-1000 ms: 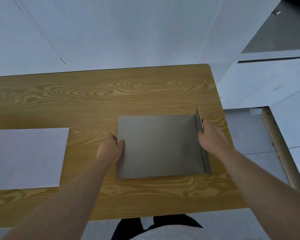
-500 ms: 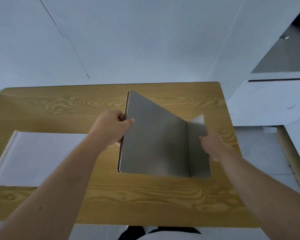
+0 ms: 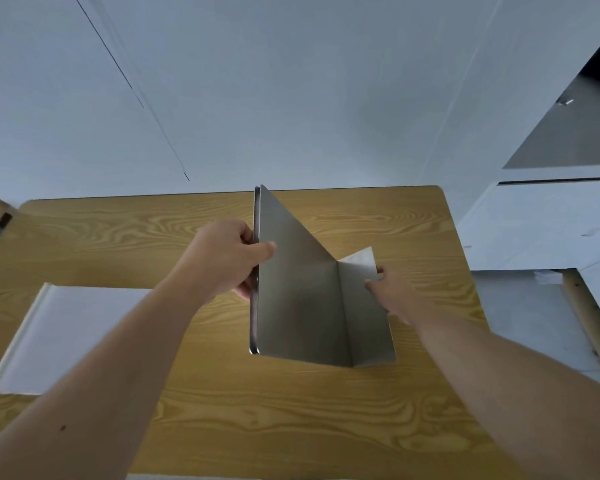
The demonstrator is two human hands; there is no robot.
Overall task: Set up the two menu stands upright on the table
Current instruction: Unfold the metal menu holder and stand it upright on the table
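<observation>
Your left hand pinches the raised left edge of the grey stand, thumb on the inner face. Your right hand grips its short right flap. The stand sits mid-worktop, its big panel tilted up. The white stand lies flat to the left.

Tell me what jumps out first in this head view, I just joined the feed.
The grey metal menu stand at the table's centre, its big panel raised on edge. The left hand grips that panel's upper edge, while the right hand rests on the short base flap. To the left, a second stand, white, lies flat on the wooden table.
</observation>
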